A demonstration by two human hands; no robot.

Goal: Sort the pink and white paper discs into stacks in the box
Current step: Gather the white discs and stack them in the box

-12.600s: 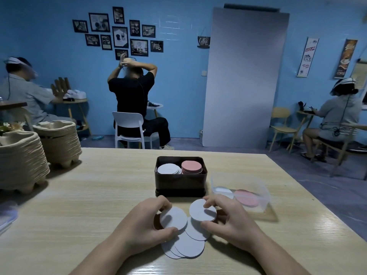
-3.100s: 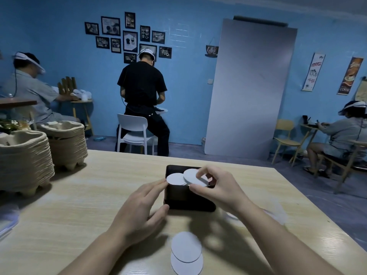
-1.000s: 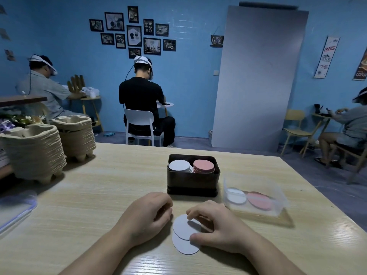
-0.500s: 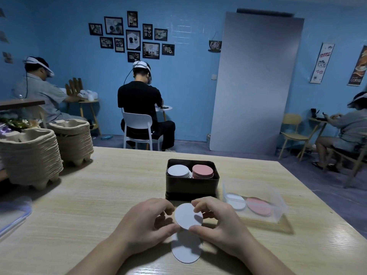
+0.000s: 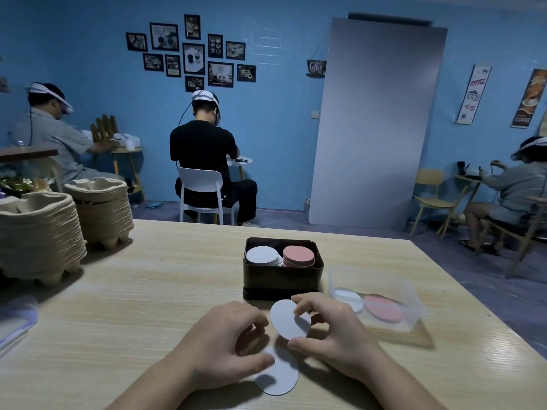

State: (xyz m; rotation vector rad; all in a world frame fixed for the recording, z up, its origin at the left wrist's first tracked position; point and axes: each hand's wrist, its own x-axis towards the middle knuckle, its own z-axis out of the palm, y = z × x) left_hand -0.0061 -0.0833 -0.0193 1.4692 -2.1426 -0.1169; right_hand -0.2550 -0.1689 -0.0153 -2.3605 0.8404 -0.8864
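A dark box [image 5: 282,281] stands mid-table with a white disc stack [image 5: 262,255] on its left and a pink disc stack [image 5: 299,255] on its right. Just in front of the box, my right hand [image 5: 334,332] pinches a white paper disc [image 5: 288,319], lifted and tilted above the table. My left hand [image 5: 225,347] is curled beside it, thumb resting on another white disc [image 5: 279,377] lying flat on the table.
A clear plastic container [image 5: 376,303] to the right of the box holds a white and a pink disc. Two stacks of pulp trays [image 5: 38,235] stand at the table's left. A clear lid [image 5: 14,321] lies at the left edge. People sit at tables behind.
The white disc has come off the table and left my left fingers; only my right hand holds it now, slightly higher and to the right.
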